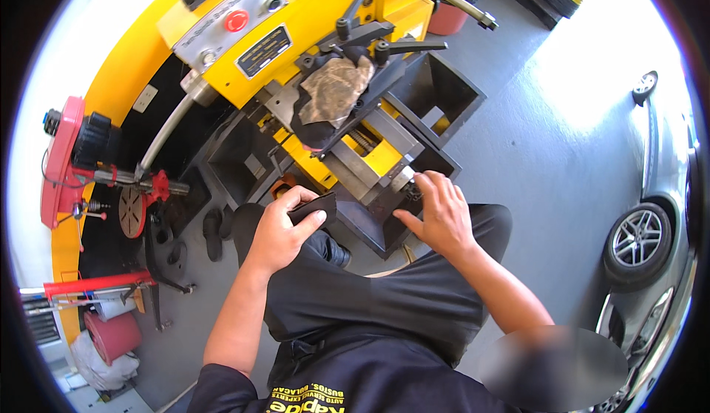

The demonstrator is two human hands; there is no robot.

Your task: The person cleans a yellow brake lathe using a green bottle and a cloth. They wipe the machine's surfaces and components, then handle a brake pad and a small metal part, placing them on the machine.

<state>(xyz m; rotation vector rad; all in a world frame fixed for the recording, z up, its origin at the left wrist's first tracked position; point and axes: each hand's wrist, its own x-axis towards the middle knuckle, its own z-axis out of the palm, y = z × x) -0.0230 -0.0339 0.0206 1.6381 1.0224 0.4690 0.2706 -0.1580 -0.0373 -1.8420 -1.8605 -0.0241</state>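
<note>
My left hand (281, 228) is closed around a thin, dark, flat piece (320, 207), pinched between thumb and fingers above my left knee; its exact kind is unclear. My right hand (446, 213) reaches to the front of a yellow lathe-like machine (310, 43). Its fingers are stretched and apart, the fingertips beside a round metal knob (404, 179) at the end of the slide (366, 165). Whether they touch the knob is hard to see. A brown patterned cloth (336, 87) lies over the tool holder between black clamp levers (414, 46).
Black metal trays (473, 93) sit under the machine. A red stop button (236, 20) is on its panel. At left stands a red drill press (63, 161), with a red bin (112, 337) below. A car wheel (637, 244) is at right on the grey floor (510, 147).
</note>
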